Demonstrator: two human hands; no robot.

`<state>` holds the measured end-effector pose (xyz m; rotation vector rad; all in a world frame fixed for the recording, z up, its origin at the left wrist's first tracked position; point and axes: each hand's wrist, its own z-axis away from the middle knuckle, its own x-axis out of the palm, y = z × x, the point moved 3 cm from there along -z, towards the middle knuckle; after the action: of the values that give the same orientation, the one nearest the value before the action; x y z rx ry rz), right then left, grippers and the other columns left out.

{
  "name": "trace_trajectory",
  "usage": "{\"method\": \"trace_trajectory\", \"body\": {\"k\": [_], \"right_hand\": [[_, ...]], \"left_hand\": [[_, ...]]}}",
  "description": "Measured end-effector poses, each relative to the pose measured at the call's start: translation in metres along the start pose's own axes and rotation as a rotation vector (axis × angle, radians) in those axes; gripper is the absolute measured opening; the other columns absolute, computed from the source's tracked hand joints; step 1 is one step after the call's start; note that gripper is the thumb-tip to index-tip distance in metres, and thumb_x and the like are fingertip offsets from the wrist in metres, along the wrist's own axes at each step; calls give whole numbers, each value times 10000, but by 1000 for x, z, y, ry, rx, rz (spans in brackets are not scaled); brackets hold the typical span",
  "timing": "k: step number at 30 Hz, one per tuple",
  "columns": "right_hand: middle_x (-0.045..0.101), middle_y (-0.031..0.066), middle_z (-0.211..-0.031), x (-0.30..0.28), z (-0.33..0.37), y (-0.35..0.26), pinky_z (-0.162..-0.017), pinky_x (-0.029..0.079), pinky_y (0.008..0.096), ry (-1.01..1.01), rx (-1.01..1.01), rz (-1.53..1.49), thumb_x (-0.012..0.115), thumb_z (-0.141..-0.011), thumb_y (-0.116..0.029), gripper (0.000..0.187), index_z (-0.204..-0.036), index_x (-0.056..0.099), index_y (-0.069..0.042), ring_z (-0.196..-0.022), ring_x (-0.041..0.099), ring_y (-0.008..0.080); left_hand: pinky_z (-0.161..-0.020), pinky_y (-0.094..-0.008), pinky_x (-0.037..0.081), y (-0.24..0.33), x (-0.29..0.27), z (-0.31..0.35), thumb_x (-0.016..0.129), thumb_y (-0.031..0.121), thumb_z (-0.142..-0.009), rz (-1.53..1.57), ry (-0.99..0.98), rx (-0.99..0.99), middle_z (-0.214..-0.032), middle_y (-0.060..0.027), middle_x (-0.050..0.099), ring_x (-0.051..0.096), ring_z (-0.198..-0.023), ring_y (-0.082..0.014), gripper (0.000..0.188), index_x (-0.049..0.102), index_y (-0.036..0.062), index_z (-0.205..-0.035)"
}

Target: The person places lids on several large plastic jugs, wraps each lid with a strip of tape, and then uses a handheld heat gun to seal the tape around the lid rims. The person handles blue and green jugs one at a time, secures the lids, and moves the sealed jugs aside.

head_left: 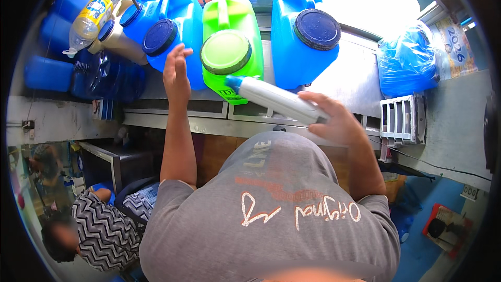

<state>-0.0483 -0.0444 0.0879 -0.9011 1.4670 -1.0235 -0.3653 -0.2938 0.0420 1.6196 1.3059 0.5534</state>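
Note:
My right hand (342,122) is closed round a long white tube-shaped tool with a blue tip (276,98); its exact kind I cannot make out. The blue tip is beside the lower front of a bright green water jug (254,42), just below its large round green cap (225,52). Raised with its fingers stretched out, my left hand (177,75) holds nothing. It is in front of a blue jug (185,15) with a dark blue cap (160,37). To the right of the green jug stands another blue jug (287,57) with a dark cap.
More blue and beige jugs and a yellow-labelled plastic bottle (94,18) crowd the left. The jugs stand on a metal counter (360,68). A plastic-wrapped blue container (407,62) sits at the right above a white rack (402,120). Someone in a zigzag-patterned top (102,230) is at lower left.

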Motion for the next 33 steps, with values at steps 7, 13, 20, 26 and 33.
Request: {"method": "trace_trajectory", "body": {"k": [7, 13, 20, 26, 33], "right_hand": [[602, 52, -1009, -47, -41, -15, -711, 462, 255, 412, 153, 97, 677, -823, -153, 657, -1457, 509, -126, -799, 531, 96], [615, 103, -1033, -46, -119, -18, -728, 465, 269, 448, 122, 121, 697, -852, -241, 651, -1452, 496, -90, -839, 559, 130], [640, 176, -1224, -51, -201, -14, -928, 495, 340, 360, 152, 160, 717, -864, -267, 649, -1428, 497, -32, -1077, 617, 225], [672, 172, -1178, -51, -237, -8, -913, 505, 331, 265, 166, 157, 720, -863, -268, 627, -1414, 520, -45, -1029, 643, 220], [644, 79, -971, -55, -247, 1, -578, 456, 254, 277, 100, 197, 732, -875, -269, 595, -1419, 539, -123, -692, 542, 86]], "left_hand": [[-1050, -395, 461, -71, 65, -171, 755, 414, -873, -61, -84, -111, -1376, -267, 576, 568, -1278, -348, 725, 494, 26, -1427], [-1012, -324, 484, -130, 109, -241, 819, 323, -823, -152, -313, -276, -1311, -189, 628, 628, -1166, -238, 728, 505, 58, -1425], [-896, -293, 533, -149, 124, -246, 832, 310, -796, 2, -310, -290, -1103, -106, 707, 664, -997, -174, 523, 671, 77, -1236], [-852, -282, 536, -153, 124, -243, 831, 283, -810, 27, -281, -286, -1081, -96, 716, 659, -969, -145, 456, 688, 71, -1188], [-849, -287, 538, -147, 125, -242, 835, 290, -811, 61, -272, -321, -1084, -96, 716, 663, -962, -153, 461, 683, 64, -1183]]}}
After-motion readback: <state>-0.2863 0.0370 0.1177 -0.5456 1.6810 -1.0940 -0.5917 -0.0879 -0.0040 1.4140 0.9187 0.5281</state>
